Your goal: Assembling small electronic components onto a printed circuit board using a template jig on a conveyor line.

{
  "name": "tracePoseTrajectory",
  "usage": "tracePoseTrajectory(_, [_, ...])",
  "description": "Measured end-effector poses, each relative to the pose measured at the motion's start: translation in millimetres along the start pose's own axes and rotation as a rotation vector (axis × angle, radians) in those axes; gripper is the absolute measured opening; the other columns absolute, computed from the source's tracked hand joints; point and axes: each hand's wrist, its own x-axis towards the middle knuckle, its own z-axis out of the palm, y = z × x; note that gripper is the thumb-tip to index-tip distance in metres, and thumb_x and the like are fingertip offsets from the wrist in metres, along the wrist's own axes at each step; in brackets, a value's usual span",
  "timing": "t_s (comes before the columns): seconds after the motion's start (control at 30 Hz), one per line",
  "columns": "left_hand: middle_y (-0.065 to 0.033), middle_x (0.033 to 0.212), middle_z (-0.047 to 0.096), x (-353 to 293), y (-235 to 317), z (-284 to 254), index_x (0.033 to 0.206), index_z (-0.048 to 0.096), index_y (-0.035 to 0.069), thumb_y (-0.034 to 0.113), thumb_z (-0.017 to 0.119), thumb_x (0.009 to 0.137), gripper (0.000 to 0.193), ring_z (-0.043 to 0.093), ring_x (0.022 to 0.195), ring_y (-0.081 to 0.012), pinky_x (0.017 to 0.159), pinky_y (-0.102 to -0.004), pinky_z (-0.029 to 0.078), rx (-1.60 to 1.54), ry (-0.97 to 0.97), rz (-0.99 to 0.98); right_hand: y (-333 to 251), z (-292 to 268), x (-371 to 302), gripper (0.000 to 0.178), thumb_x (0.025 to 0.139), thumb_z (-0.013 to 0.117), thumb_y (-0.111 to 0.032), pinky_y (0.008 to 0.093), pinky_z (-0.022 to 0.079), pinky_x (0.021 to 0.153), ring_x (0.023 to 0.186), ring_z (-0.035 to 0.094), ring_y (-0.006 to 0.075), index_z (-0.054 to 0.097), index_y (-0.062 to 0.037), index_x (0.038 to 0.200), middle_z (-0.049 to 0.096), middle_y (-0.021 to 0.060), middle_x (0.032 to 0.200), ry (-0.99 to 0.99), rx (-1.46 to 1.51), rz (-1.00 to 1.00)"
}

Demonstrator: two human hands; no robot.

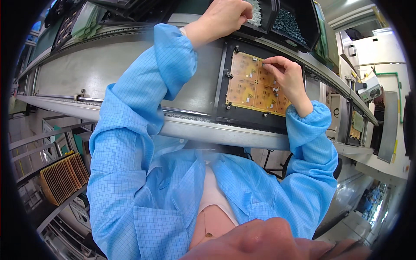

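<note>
A yellow-orange circuit board panel [243, 92] lies in a black carrier frame [221, 93] on the conveyor. Over its far edge is my right hand [286, 77], thumb and forefinger pinched on a small dark component [264, 65]. A few pale parts stand on the panel, one of them a white component [255, 59] near the far edge. My left hand [223, 19] reaches to a black bin of small white parts [255, 15], its fingers curled together at the bin's near left side. Whatever those fingertips hold is hidden.
Beside the white parts stands a black bin of dark teal parts [287, 27]. A metal rail [190, 124] runs along the conveyor's near side. At the lower left is a rack of brown boards [65, 177]. Green sheets [86, 21] stand at the far left.
</note>
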Motion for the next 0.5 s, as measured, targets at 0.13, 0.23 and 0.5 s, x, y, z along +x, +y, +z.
tracePoseTrajectory(0.13, [-0.0192,0.090,0.068,-15.6,2.9,-9.3,0.087,0.073,0.005,0.010,0.065,0.077,0.014,0.064,0.088,-0.0382,0.079,-0.0442,0.051,-0.078,-0.129,-0.140,-1.0,6.6,4.8,0.011,0.087,0.070,-0.005,0.0244,0.048,0.064,0.072,0.061,0.0117,0.074,-0.0009,0.097,0.065,0.0053,0.085,0.110,-0.300,-0.186])
tracePoseTrajectory(0.23, [-0.0146,0.092,0.071,-31.7,3.1,-17.3,0.093,0.074,0.006,0.012,0.069,0.080,0.015,0.068,0.089,-0.0304,0.080,-0.0389,0.054,-0.211,-0.165,-0.237,-2.4,10.1,7.1,0.011,0.086,0.071,-0.006,0.0262,0.047,0.063,0.069,0.060,0.0137,0.075,-0.0021,0.096,0.063,0.0064,0.083,0.119,-0.388,-0.200])
tracePoseTrajectory(0.5, [-0.0067,0.087,0.072,-46.8,13.0,-34.6,0.099,0.072,0.006,0.009,0.073,0.084,0.016,0.069,0.082,-0.0168,0.076,-0.0296,0.055,-0.308,-0.202,-0.360,-1.7,13.2,11.7,0.014,0.084,0.073,-0.009,0.0280,0.047,0.063,0.069,0.060,0.0158,0.075,-0.0030,0.096,0.063,0.0079,0.083,0.113,-0.471,-0.175])
